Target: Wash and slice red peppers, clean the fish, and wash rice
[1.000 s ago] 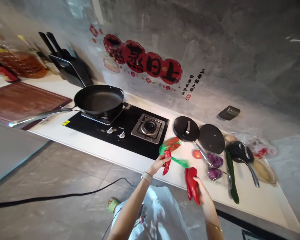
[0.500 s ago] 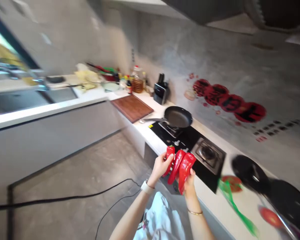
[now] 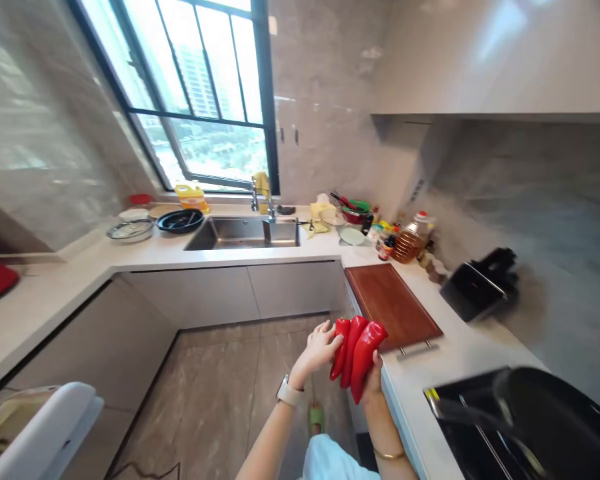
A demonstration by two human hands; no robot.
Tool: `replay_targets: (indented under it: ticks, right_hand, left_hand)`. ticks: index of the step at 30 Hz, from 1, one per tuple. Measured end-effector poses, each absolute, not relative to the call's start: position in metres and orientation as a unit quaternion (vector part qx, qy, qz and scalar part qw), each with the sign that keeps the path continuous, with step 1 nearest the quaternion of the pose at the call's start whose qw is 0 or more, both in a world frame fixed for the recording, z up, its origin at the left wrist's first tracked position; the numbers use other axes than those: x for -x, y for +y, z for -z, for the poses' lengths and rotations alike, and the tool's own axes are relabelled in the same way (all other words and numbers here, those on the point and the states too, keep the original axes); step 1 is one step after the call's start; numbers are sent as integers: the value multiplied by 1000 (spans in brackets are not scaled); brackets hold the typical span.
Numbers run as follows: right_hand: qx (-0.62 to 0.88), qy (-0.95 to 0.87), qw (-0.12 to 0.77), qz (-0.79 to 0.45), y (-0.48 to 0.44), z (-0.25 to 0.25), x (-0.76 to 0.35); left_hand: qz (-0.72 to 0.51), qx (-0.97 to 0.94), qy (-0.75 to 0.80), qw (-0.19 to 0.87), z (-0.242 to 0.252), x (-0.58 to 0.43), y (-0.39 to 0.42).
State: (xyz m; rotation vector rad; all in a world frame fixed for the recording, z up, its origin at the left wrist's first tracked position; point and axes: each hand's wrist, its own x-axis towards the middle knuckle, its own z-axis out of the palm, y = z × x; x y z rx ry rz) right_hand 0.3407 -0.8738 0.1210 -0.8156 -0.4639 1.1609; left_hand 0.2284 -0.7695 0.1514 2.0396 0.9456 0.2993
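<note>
Three long red peppers (image 3: 356, 352) stand bunched together, tips down, held between both of my hands above the floor by the counter's edge. My left hand (image 3: 319, 348), with a watch at the wrist, presses its fingers against the leftmost pepper. Most of my right hand (image 3: 373, 379) is hidden behind the rightmost pepper, gripping it from underneath, a thin bangle showing lower on the arm. A brown wooden cutting board (image 3: 391, 303) lies on the white counter just beyond the peppers.
A black frying pan (image 3: 555, 420) sits on the dark hob at the lower right. A knife block (image 3: 477, 283) and oil bottle (image 3: 411, 239) stand along the right wall. A steel sink (image 3: 245, 232) with tap is under the window; bowls and a lid rest to its left.
The view has swung left from the hob toward the sink and window. My hands have come together, gathering the three red peppers into one bunch, away from the vegetables on the counter.
</note>
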Motion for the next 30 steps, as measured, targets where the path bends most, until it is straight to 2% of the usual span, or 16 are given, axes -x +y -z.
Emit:
replay_targets:
  ticks: [3, 6, 10, 13, 17, 21, 26, 30]
  right_hand:
    - [281, -192, 690, -639, -779, -131, -348]
    - [211, -164, 642, -719, -690, -138, -345]
    - [194, -123, 602, -765, -577, -129, -334]
    - [220, -111, 579, -777, -491, -114, -324]
    - [274, -97, 552, -782, -377, -97, -305]
    - [319, -68, 544, -773, -275, -89, -285]
    - [372, -49, 513, -772, -177, -79, -271]
    - [453, -124, 530, -706, -119, -68, -264]
  left_hand:
    - [-161, -765, 400, 479, -163, -210, -680]
    - [-278, -663, 445, 533, -170, -184, -594]
    - [-409, -580, 474, 522, -173, -151, -474]
    - [-454, -554, 477, 509, -171, -134, -378]
    - [-470, -546, 500, 480, -162, -122, -254]
    - [-431, -586, 519, 449, -147, -126, -150]
    - [-389, -606, 532, 446, -125, -158, -52]
    - [-370, -619, 534, 441, -109, -207, 12]
